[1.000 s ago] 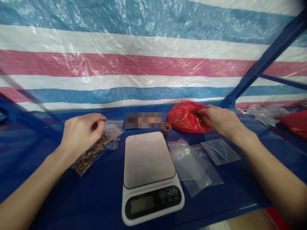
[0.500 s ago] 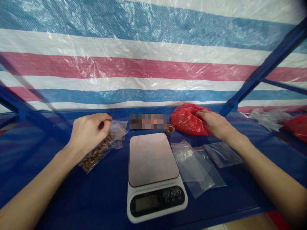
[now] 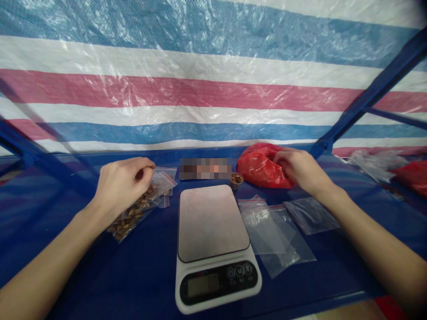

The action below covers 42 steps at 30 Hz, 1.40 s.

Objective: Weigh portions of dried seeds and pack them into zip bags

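My left hand (image 3: 125, 180) hovers over clear zip bags of brown nuts or beans (image 3: 131, 218), thumb and fingers pinched together. Whether anything sits in that pinch I cannot make out. At the far right, the fingers of my right hand (image 3: 298, 171) curl onto the mouth of a crumpled red plastic bag (image 3: 256, 166); their tips are hidden in its folds. Between my arms lies a white kitchen scale (image 3: 213, 222) with a bare plate and a display that seems to read 0.0. A small cup of brown nuts or beans (image 3: 236, 179) stands beside the red bag.
Flat clear zip bags (image 3: 278, 235) lie right of the scale, with another clear zip bag (image 3: 310, 215) under my right forearm. A blurred-out box-like item (image 3: 205, 169) is behind the scale. Blue metal bars (image 3: 376, 89) flank the blue tabletop (image 3: 133, 275); striped sheeting (image 3: 200, 93) hangs behind.
My right hand has shifted slightly right at the red bag, and its fingers look more bent. My left hand keeps nearly the same place and pinch.
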Motion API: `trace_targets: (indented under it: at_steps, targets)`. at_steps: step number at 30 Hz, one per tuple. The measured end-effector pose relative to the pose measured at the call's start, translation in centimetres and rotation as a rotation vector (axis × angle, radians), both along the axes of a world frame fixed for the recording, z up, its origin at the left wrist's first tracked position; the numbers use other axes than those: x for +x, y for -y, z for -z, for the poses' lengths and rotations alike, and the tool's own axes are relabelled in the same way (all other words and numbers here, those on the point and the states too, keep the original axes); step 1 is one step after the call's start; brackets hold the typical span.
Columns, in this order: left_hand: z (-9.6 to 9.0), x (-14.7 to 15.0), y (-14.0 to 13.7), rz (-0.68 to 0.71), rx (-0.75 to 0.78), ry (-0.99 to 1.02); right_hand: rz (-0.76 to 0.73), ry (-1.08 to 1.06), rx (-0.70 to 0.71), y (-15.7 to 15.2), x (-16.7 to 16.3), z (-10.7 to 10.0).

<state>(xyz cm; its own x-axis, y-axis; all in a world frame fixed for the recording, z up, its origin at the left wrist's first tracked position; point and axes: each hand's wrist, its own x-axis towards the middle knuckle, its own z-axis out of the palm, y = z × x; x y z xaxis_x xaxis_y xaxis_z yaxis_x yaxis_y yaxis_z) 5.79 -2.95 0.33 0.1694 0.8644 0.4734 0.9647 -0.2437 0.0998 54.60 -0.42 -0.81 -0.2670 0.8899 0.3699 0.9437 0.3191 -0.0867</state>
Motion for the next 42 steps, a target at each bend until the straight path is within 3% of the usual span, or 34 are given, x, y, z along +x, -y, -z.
trace_targets:
  at_steps: [8,13,15,19,24,33,42]
  targets:
    - [0.1,0.0,-0.1,-0.005,-0.003,-0.005,0.000,-0.143,0.163,0.9,-0.7,-1.9]
    - [-0.1,0.2,0.0,-0.006,-0.008,0.003,-0.074,-0.380,0.224,2.4,-3.3,-3.4]
    - [-0.1,0.3,0.1,-0.005,-0.020,0.003,-0.177,-0.524,0.132,2.8,-5.4,-3.5]
    - [-0.2,0.4,0.1,-0.010,-0.016,0.003,-0.430,-0.812,-0.244,3.1,-9.3,-2.7]
    - [-0.2,0.4,0.1,-0.017,-0.020,0.003,-0.424,-1.029,-0.503,2.5,-10.7,-1.4]
    - [-0.1,0.3,0.1,0.001,0.005,-0.001,-0.391,-1.099,-0.593,2.5,-10.7,-1.1]
    - [0.0,0.2,0.0,0.003,0.009,-0.001,-0.342,-1.143,-0.380,2.2,-11.4,-0.6]
